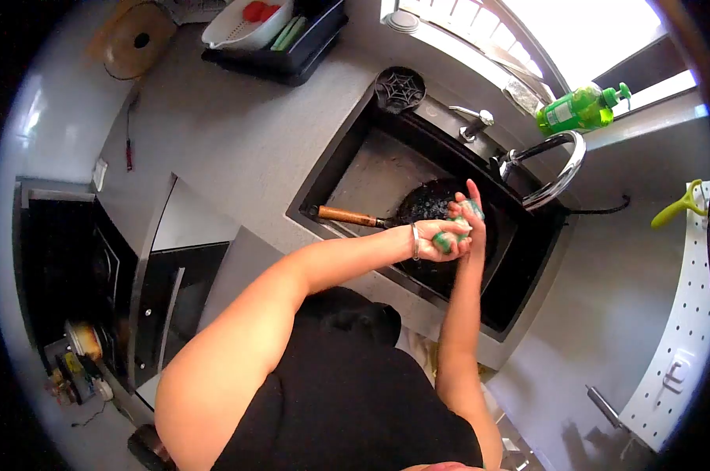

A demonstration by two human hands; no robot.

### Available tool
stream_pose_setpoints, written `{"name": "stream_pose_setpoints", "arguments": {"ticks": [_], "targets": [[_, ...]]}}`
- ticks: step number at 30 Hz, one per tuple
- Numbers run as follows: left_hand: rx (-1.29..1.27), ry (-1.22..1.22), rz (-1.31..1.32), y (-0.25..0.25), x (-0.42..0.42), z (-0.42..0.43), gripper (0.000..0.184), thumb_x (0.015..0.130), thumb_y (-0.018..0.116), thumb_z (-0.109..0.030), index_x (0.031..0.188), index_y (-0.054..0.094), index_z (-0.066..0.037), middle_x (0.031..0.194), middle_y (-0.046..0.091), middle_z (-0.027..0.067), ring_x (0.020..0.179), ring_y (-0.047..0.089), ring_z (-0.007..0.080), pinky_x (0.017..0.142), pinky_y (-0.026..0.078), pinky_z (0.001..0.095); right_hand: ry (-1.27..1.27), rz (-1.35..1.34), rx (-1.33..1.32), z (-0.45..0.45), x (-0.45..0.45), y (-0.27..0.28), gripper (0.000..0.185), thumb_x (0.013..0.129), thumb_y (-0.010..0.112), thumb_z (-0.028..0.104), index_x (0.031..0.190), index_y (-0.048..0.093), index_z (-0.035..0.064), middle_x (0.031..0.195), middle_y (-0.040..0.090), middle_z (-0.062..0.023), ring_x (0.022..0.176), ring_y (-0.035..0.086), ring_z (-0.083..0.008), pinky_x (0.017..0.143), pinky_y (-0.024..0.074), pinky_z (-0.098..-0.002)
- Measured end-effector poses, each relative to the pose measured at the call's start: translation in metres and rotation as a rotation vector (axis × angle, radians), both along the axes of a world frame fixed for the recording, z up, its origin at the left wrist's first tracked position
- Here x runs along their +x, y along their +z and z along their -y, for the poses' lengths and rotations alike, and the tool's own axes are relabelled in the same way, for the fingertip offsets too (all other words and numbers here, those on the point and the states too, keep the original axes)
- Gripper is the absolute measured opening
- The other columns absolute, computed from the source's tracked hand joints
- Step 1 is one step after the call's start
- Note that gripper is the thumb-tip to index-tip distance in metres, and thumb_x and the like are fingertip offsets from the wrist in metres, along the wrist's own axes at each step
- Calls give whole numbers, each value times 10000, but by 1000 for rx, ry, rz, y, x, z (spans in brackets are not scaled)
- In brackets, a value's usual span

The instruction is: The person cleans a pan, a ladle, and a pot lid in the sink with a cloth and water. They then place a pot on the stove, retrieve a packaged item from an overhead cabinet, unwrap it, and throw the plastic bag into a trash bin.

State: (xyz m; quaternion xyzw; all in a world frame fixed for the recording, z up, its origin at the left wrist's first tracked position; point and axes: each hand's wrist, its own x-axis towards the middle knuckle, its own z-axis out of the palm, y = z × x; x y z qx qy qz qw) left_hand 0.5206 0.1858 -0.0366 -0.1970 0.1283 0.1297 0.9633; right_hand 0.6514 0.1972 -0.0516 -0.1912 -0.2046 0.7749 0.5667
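while left hand [427, 235] clutches green sponge [444, 242], right hand [476, 212] is half-curled.

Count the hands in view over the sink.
2: the left hand, with a bangle at the wrist, clutching something green; the right hand touching it, one finger extended. Both are over the sink.

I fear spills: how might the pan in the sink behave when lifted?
The pan will probably feel stiff, given its straight wooden handle. Its glistening inside may be slippery. Lifted by that long handle's end, its wide body could tip downward.
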Motion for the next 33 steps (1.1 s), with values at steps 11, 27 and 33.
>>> {"name": "stream_pose_setpoints", "arguments": {"ticks": [11, 27, 33], "targets": [[1840, -695, -1228, -39, 42, -21, 296, 777, 594, -218, 1016, 608, -42, 918, 653, 172, 887, 644, 281, 752, 499, 363, -46, 736, -100, -15, 0, 13, 407, 972, 448, 215, 1345, 380, 69, 646, 438, 12, 542, 400, -59, 509, 371, -199], [2004, -678, -1668, -21, -39, 3, 639, 633, 798, -354, 1086, 471, -43, 1082, 565, 178, 1007, 582, 308, 817, 495, 400, 0, 81, -629, 17, -24, -16, 305, 908, 527, 409, 1108, 506, 179, 1049, 572, -92, 1010, 531, -265, 893, 424, -451], [2297, -467, -1709, 12, -76, 13, 611, 651, 755, -488, 1005, 556, -31, 1028, 578, 172, 964, 582, 324, 783, 484, 386, 284, 416, -366, 28, -36, -28, 382, 899, 573, 328, 1129, 468, 42, 1054, 557, -81, 938, 563, -187, 729, 497, -331]]}}
